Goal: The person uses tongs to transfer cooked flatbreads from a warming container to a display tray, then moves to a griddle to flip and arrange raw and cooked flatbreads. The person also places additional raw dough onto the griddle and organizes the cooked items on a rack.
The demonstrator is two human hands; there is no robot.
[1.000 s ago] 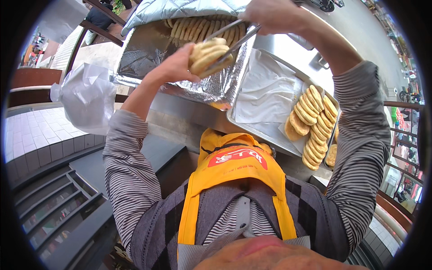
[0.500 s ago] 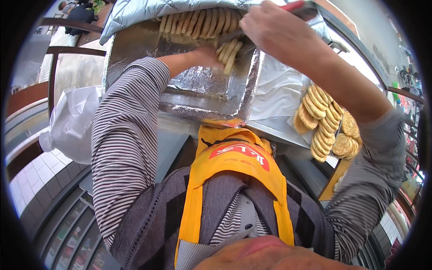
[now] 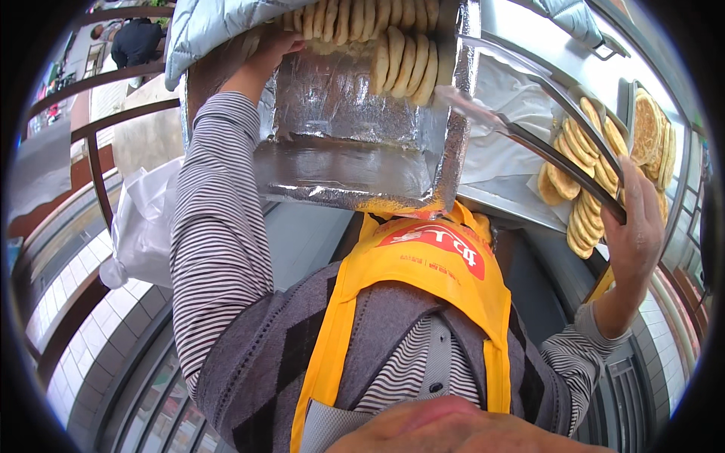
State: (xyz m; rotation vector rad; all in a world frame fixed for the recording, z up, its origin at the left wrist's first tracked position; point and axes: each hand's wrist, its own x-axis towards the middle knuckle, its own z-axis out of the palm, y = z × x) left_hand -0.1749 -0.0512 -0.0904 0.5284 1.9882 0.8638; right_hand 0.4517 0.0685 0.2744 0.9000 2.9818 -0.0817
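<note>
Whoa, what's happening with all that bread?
A person in a yellow apron holds tongs in the right hand, their tips apart. Inside the foil-lined box, a short row of flatbreads stands in front of a longer row. The left hand is at the longer row's left end. More flatbreads lie on the metal tray to the right.

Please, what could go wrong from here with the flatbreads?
The short row of flatbreads stands on edge with bare foil to its left, and might topple. One tip of the spread tongs in the right hand appears close to the box's right rim and could snag the foil. The left hand, near the left end of the long row, might knock a flatbread over.
</note>
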